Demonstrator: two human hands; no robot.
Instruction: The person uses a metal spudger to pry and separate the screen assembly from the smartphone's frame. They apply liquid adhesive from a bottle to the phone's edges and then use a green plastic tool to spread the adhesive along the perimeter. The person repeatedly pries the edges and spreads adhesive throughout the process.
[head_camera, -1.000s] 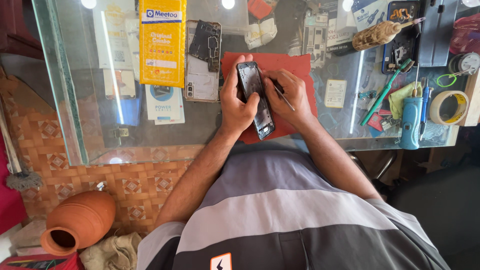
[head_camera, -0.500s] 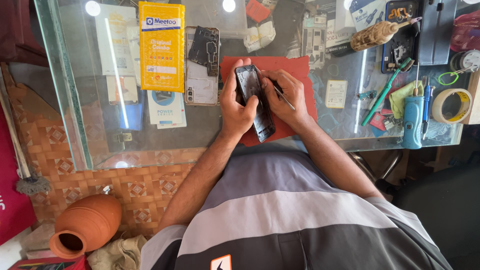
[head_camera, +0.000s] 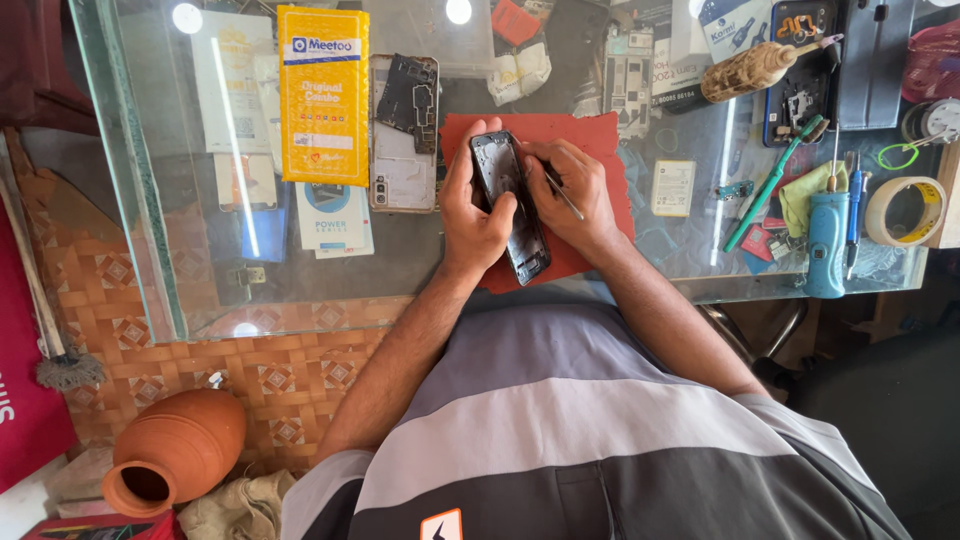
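The left hand (head_camera: 475, 215) was clamped round an opened phone (head_camera: 512, 205), held over the red mat (head_camera: 590, 170) on the glass counter (head_camera: 200, 290). The right hand (head_camera: 575, 195) pinched a thin tool (head_camera: 563, 195), probably tweezers, its tip against the phone's edge.

Grey shirt (head_camera: 560, 400), pale chest band, short sleeves, small orange badge.
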